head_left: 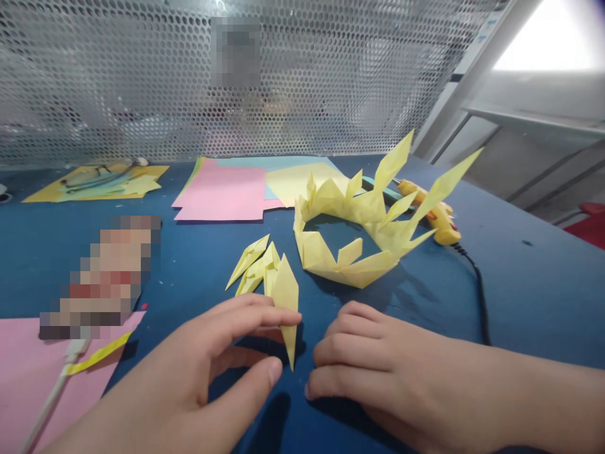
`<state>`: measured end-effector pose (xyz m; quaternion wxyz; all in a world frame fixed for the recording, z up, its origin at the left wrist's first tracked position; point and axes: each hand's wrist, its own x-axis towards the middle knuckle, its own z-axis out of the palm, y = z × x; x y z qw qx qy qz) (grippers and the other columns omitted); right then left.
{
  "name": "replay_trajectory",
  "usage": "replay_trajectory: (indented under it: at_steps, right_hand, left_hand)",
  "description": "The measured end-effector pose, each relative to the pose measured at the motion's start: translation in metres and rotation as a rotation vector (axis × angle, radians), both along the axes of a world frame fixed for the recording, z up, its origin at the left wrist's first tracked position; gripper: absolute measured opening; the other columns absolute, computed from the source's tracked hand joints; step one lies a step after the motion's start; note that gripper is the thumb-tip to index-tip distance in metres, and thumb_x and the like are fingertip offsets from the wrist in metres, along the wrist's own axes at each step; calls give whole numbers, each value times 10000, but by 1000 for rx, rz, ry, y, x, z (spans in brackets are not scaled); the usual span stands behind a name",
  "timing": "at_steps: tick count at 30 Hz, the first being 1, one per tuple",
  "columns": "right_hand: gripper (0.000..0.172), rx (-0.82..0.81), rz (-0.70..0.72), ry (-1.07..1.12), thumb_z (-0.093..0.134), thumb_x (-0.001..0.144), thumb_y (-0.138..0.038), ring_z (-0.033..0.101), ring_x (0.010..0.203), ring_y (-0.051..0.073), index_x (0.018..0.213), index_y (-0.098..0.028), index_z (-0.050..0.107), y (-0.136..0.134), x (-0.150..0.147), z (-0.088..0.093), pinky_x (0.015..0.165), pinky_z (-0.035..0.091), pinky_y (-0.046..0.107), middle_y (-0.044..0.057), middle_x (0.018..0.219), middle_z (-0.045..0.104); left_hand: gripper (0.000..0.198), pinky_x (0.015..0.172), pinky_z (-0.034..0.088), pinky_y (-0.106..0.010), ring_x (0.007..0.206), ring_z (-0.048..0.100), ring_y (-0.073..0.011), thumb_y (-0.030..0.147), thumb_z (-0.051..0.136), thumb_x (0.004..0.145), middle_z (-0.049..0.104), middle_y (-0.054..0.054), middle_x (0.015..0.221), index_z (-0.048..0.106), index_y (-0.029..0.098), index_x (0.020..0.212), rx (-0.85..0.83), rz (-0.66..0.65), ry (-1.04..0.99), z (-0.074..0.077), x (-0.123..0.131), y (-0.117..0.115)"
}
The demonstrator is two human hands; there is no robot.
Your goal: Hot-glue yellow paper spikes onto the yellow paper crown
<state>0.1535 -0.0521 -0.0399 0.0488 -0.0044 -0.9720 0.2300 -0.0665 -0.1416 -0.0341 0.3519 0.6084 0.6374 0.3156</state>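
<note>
A blue table (pixel 520 277) stands before a perforated metal screen (pixel 142 82); on it lie sheets of coloured paper, a pink sheet (pixel 222 192) at the middle back and another pink sheet (pixel 23 366) at the near left; the left hand (pixel 203 372) is near the front edge, its index finger and other fingertips (pixel 288 317) touching a folded yellow paper point (pixel 286 302), which stands tilted with its tip down to the table; the thumb is apart below it, so the fingers are loosely bent and press the piece more than they clasp it; just behind this piece lie more yellow folded pieces (pixel 253 265) in a small heap; the right hand (pixel 373 366) rests on the table just beside, fingers curled under, holding nothing that I can see; further back is a yellow paper ring (pixel 354 233) of joined points; behind it lies a yellow glue gun (pixel 437 214) with a black cord (pixel 479 296).
</note>
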Motion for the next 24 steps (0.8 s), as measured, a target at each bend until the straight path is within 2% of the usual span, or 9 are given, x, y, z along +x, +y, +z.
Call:
replay_trajectory:
  at_steps: [5,12,16,21,24]
  right_hand:
    - [428,-10,-4,-11,410,871,-94,461,941,195,1282,-122,521,2,0,0,877,343,330,88,1103,621]
    - [510,-65,28,-136,419,878,-98,447,968,194,1379,-171,475,7,2,6,897,361,340,77,1182,601]
    - [513,-78,44,-136,443,859,-91,441,921,183,1350,-220,517,7,1,6,873,361,338,58,1128,602]
    - [474,-91,-11,29,418,847,-92,444,863,182,1305,-112,541,7,2,0,832,365,332,101,1048,597]
    - [479,-49,8,3,411,856,-114,431,870,195,1323,-96,517,7,2,-1,829,356,338,102,1050,608]
  left_hand:
    - [265,742,531,-134,957,709,-160,315,592,736,748,74,1024,736,357,955,-1,31,-68,4,4,5]
    - [261,842,522,-189,1053,673,-169,376,602,774,725,76,1097,712,381,1011,-70,47,-87,-9,-2,-3]
    - [276,903,513,-229,1135,630,-194,475,615,792,699,76,1155,693,406,1047,-113,62,-114,-15,-6,-9]
    - [302,927,512,-257,1160,613,-206,512,623,788,691,71,1171,688,408,1064,-124,107,-110,-16,-6,-8]
    - [316,926,512,-264,1138,628,-206,532,627,773,699,65,1153,694,404,1054,-116,112,-95,-16,-5,-8]
